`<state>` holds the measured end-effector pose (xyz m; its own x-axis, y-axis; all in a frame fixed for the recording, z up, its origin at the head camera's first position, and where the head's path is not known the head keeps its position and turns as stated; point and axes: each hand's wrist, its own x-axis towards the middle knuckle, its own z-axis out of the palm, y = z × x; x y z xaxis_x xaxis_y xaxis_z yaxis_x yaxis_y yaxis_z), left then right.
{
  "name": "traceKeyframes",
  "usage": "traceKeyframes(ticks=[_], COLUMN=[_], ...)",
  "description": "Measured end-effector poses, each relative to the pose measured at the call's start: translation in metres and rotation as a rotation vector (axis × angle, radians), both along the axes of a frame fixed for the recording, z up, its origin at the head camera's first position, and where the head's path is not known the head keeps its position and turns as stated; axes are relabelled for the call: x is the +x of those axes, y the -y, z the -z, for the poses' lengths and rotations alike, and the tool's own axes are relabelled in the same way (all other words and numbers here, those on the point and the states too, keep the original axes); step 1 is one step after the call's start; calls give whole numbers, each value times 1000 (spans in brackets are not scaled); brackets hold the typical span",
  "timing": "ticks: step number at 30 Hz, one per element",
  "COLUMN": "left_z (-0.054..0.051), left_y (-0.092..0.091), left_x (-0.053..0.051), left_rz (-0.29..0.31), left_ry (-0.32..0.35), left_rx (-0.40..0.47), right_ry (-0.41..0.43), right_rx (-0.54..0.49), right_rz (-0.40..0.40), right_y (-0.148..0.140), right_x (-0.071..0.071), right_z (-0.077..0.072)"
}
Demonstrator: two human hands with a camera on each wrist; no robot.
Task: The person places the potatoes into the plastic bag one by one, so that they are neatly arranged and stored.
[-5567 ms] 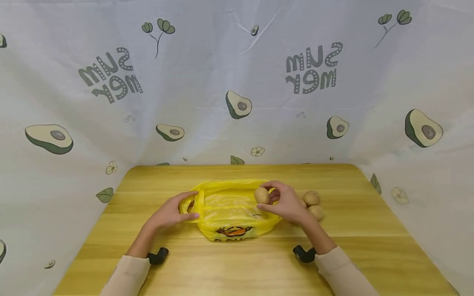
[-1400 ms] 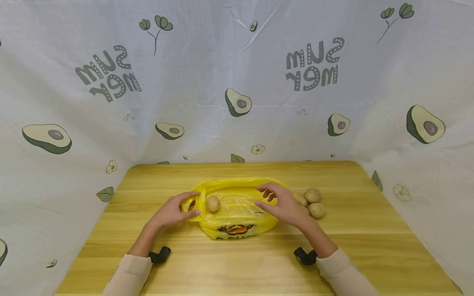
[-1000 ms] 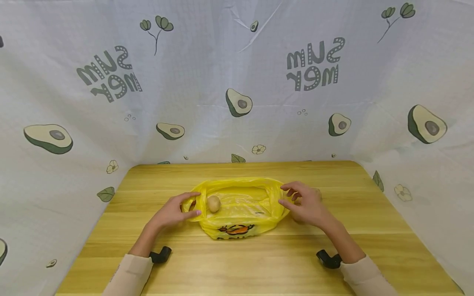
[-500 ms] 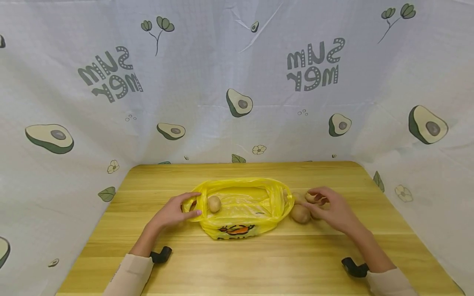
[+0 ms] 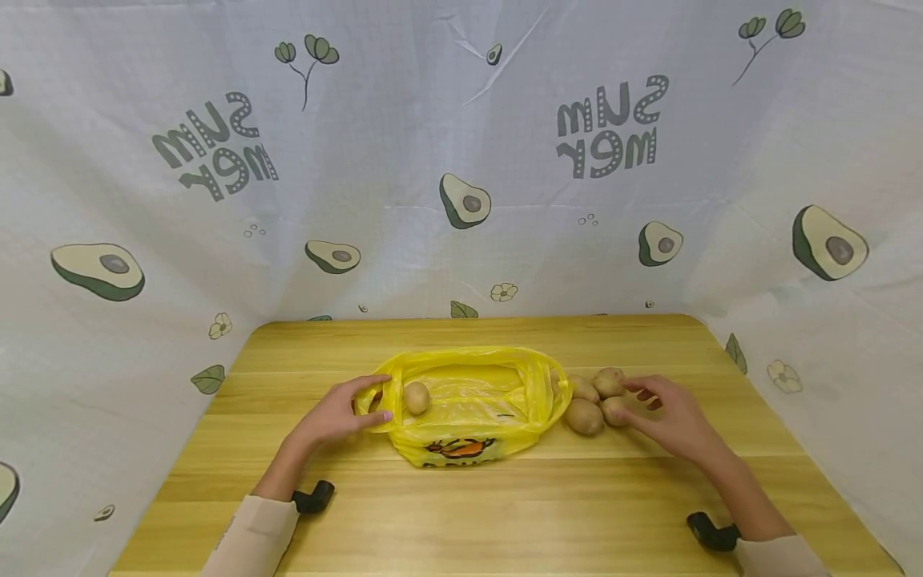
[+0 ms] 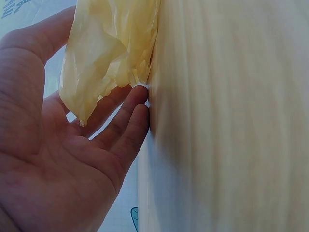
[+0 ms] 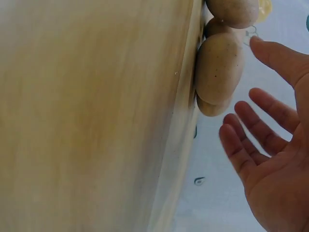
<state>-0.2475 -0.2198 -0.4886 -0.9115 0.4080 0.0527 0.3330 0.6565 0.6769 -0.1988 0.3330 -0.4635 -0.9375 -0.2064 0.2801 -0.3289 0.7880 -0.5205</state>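
A yellow plastic bag (image 5: 461,441) lies with its mouth spread in the middle of the table, one potato (image 5: 416,398) inside at its left end. My left hand (image 5: 335,413) holds the bag's left end, thumb and fingers curved around the handle part; the left wrist view shows yellow plastic (image 6: 108,48) between them. Just right of the bag, several potatoes (image 5: 584,417) lie in a cluster. At its right side is my right hand (image 5: 671,417), fingers spread and nothing held. In the right wrist view, its thumb (image 7: 275,55) is close to the potatoes (image 7: 219,67).
The wooden table (image 5: 461,513) reaches back to a white printed curtain (image 5: 397,160), which also hangs at both sides. A black wrist mount (image 5: 313,498) sticks out beside the left wrist and another black mount (image 5: 712,532) beside the right.
The potato my right hand held earlier is now in the bag. That hand has moved right, past the bag's right handle, to the potato cluster. My left hand stays at the bag.
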Motion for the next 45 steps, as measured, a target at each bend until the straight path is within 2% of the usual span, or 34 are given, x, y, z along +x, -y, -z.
traceKeyframes(ticks=[5, 13, 22, 30, 35, 45], left_z=[-1, -2, -3, -3, -3, -3], left_y=[0, 1, 0, -1, -1, -1], left_x=[0, 1, 1, 3, 3, 2], left_rz=[4, 3, -4, 0, -5, -16], left_ry=[-1, -7, 7, 2, 7, 18], left_rx=[-4, -10, -2, 0, 0, -14], right_ry=[27, 140, 166, 163, 143, 50], right_rx=[14, 26, 40, 8, -12, -126], right_rz=[1, -8, 24, 74, 78, 69], right_y=[-1, 1, 6, 8, 9, 27], right_x=[0, 0, -2, -4, -4, -10], right_z=[2, 6, 8, 7, 3, -13])
